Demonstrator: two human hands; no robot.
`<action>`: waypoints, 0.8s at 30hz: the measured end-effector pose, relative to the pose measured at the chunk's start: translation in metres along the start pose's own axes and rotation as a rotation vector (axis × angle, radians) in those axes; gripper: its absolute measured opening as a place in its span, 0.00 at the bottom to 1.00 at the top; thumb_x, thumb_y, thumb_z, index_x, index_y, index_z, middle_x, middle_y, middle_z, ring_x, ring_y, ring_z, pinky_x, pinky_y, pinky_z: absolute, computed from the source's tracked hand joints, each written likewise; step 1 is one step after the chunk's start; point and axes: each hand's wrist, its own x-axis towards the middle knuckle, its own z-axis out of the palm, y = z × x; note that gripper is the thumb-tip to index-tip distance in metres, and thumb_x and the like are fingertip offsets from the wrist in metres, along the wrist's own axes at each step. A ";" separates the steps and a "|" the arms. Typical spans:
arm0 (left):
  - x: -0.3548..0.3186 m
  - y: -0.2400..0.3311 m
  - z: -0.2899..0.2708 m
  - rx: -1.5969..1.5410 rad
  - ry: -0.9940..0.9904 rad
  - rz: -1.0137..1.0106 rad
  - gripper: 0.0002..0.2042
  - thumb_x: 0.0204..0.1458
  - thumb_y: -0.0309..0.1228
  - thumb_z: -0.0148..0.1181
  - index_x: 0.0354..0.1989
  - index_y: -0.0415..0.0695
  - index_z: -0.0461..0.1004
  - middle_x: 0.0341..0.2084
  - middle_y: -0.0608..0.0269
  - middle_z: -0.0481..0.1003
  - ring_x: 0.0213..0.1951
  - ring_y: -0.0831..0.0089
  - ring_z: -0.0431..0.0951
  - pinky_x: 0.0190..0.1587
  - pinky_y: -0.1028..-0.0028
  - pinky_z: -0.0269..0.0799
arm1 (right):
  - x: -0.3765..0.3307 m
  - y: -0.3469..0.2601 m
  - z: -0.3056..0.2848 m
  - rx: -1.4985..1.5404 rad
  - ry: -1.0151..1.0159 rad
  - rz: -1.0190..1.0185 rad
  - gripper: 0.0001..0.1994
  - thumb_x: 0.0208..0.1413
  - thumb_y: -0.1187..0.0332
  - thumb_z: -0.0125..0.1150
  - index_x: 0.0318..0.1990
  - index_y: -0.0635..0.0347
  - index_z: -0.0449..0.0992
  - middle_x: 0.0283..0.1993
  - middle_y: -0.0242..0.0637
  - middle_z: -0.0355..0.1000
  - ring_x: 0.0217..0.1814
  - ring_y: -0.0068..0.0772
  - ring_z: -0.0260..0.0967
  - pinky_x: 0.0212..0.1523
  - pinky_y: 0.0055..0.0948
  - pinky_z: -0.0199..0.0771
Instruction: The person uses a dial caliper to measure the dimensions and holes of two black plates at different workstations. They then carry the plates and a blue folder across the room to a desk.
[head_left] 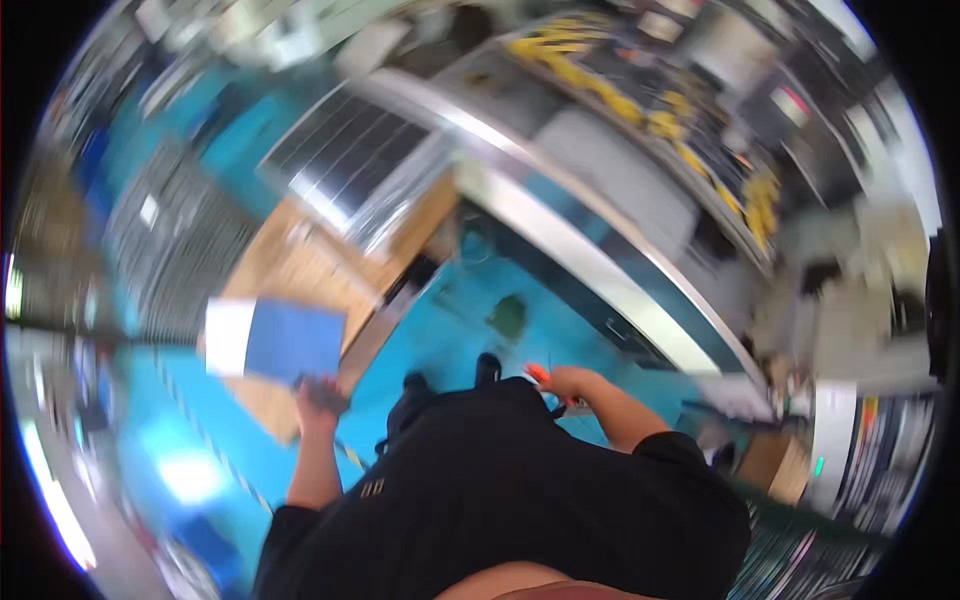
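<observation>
Closest to the camera is the person's own black top, with both bare arms reaching out from it. The left hand (318,400) is down by the person's side, and its grip is closed on the lower edge of a flat blue sheet with a white end (278,340), which hangs out over a brown wooden board (300,265). The right hand (572,383) is at the other side, and its grip is closed around a small orange-red thing (539,374); the picture is too blurry to tell what that thing is. Just past the hands, the tips of two black shoes (450,375) stand on the blue floor (470,300), which has a dark patch a little further on. Everything is smeared, so it looks like the head is turning fast. To carry the sheet well, the left hand should probably hold it firm but flat so it does not bend, and keep it away from the board's edge. Further off, a long silver frame (590,255) runs across the floor at a slant. Beside it lies a dark panel with thin lines (345,150). Farthest away is a surface with yellow pieces (660,120) in a row.
</observation>
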 end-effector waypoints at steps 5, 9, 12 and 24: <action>-0.022 0.000 0.001 -0.193 -0.016 0.016 0.17 0.63 0.36 0.50 0.58 0.47 0.65 0.49 0.51 0.72 0.50 0.51 0.73 0.52 0.51 0.71 | 0.048 0.074 0.038 0.238 -0.012 0.418 0.27 0.55 0.45 0.59 0.33 0.68 0.76 0.24 0.49 0.74 0.21 0.43 0.73 0.25 0.42 0.71; -0.027 0.006 -0.045 -0.310 0.064 0.108 0.17 0.65 0.39 0.44 0.59 0.50 0.65 0.46 0.52 0.73 0.47 0.53 0.75 0.48 0.53 0.73 | 0.040 0.048 -0.047 0.086 0.018 -0.066 0.23 0.57 0.48 0.58 0.38 0.65 0.76 0.28 0.40 0.76 0.26 0.35 0.74 0.25 0.37 0.72; -0.034 0.017 -0.080 -0.363 -0.020 0.161 0.17 0.65 0.40 0.42 0.60 0.52 0.65 0.41 0.55 0.73 0.43 0.57 0.75 0.44 0.55 0.74 | -0.091 -0.156 -0.107 0.107 -0.316 -0.291 0.25 0.56 0.49 0.60 0.48 0.64 0.72 0.30 0.41 0.75 0.31 0.37 0.75 0.30 0.38 0.73; 0.023 0.038 -0.121 0.669 0.095 0.396 0.03 0.53 0.28 0.56 0.34 0.49 0.69 0.26 0.63 0.72 0.31 0.65 0.76 0.31 0.65 0.72 | -0.132 -0.318 -0.035 -0.316 0.080 -0.445 0.27 0.55 0.44 0.60 0.47 0.63 0.74 0.41 0.55 0.76 0.47 0.59 0.73 0.48 0.42 0.72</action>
